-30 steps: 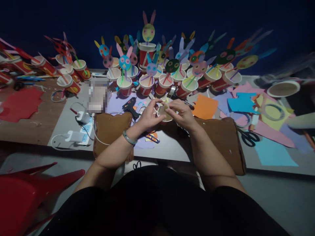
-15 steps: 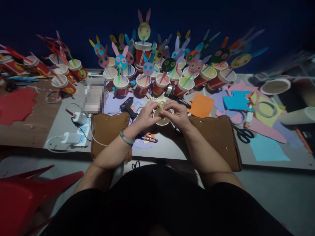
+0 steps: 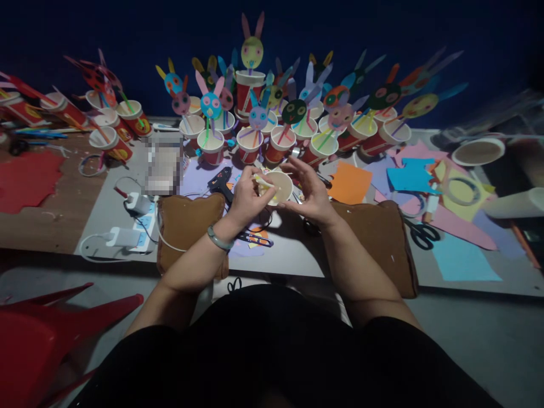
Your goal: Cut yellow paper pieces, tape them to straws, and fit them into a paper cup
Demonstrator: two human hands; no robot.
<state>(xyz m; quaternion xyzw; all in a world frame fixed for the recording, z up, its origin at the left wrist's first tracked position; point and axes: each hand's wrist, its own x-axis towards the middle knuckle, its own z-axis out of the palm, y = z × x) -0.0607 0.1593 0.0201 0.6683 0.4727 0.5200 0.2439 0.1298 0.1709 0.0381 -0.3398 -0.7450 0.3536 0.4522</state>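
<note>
A white-lined paper cup point(image 3: 283, 186) has its mouth turned up toward me between my two hands. My left hand point(image 3: 247, 198) is closed at the cup's left rim, thumb across the opening. A pale yellow strip point(image 3: 264, 181) shows between its thumb and fingers; its far end is hidden. On the cup's other side, my right hand point(image 3: 313, 195) is open and curved, fingers apart, with the thumb close to the lower rim; I cannot tell if it touches. A black glue gun point(image 3: 220, 181) lies left of the hands, and a box cutter point(image 3: 257, 239) lies nearer me.
Red paper cups with paper rabbit heads, one a blue rabbit point(image 3: 211, 106), crowd the back. Brown cushions point(image 3: 191, 226) lie under both forearms. A power strip point(image 3: 145, 229) with cables is at left; scissors point(image 3: 420, 233) and coloured sheets point(image 3: 351, 182) are at right.
My fingertips were together over the cup; now the hands are apart. The right hand has opened and moved right, and the cup's mouth is more exposed.
</note>
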